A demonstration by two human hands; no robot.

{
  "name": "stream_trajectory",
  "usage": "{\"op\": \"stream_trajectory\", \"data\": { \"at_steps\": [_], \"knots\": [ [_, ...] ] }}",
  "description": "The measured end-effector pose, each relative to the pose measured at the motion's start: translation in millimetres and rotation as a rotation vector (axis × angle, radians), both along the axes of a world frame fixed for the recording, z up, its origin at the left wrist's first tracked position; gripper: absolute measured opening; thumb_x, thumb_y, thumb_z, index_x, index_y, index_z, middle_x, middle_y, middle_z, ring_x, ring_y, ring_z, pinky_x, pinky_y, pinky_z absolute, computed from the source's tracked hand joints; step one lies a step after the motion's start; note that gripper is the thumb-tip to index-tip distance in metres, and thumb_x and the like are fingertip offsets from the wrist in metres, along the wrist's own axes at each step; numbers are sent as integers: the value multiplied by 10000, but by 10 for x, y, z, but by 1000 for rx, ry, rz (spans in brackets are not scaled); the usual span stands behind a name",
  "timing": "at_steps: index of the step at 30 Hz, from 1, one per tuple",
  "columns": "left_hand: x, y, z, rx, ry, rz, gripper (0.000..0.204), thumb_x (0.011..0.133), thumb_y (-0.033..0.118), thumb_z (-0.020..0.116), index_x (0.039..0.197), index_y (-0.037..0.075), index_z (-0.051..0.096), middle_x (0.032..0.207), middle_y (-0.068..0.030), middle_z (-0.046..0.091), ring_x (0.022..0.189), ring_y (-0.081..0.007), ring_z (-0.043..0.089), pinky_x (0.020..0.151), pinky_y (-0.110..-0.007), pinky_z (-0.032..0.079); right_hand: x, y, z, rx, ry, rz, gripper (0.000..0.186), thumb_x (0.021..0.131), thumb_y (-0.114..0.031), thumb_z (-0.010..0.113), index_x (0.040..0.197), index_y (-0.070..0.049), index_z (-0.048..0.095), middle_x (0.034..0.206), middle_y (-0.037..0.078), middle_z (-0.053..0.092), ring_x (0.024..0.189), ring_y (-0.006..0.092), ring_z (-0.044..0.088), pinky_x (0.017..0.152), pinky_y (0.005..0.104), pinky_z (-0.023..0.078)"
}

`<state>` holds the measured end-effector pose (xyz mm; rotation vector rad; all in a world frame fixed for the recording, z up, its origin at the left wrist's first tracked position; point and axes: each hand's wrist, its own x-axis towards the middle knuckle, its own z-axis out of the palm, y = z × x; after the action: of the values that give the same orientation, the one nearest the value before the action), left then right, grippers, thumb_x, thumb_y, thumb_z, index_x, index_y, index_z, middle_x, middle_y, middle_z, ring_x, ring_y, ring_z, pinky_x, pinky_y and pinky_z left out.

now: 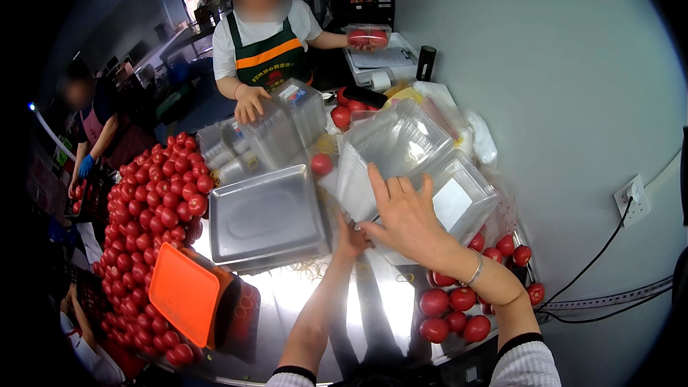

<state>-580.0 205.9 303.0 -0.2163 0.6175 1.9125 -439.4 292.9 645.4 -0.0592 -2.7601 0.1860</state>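
A tilted stack of nested clear plastic boxes [390,140] leans in front of me, right of the middle. My right hand [410,218] lies over its near side, fingers spread and index finger stretched along the plastic. Low at the stack's near left corner, my left hand [351,239] is closed on the edge, its fingers partly hidden. Another clear box [473,197] with a white sheet or label lies beside my right hand. To the left of my hands is a shallow metal tray [266,215]. A single tomato [322,164] sits beyond the tray's right corner.
A large heap of tomatoes [154,193] fills the left, behind an orange-topped scale [185,294]. More tomatoes [455,312] lie near right. Across the table a person [265,43] holds a packed box [368,36] and touches upright box stacks [276,132]. Cables [595,261] hang along the right wall.
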Motion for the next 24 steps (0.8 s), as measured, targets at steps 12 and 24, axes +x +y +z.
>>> {"op": "stream_trajectory", "data": {
  "at_steps": [12, 24],
  "knots": [
    [1283, -140, 483, 90, -59, -23, 1078, 731, 857, 311, 1478, 183, -78, 1468, -233, 272, 1305, -429, 348, 1074, -603, 193, 552, 895, -67, -13, 52, 183, 355, 703, -387, 739, 864, -91, 628, 711, 27, 604, 738, 192, 576, 949, 463, 325],
    [-355, 157, 1755, -962, 1391, -150, 495, 899, 174, 419, 1393, 199, 402, 1180, -188, 595, 1077, -332, 588, 905, -414, 454, 796, 845, -258, -28, 198, 99, 372, 651, -403, 768, 652, -81, 582, 608, 17, 550, 620, 193, 534, 964, 454, 353]
  ]
}}
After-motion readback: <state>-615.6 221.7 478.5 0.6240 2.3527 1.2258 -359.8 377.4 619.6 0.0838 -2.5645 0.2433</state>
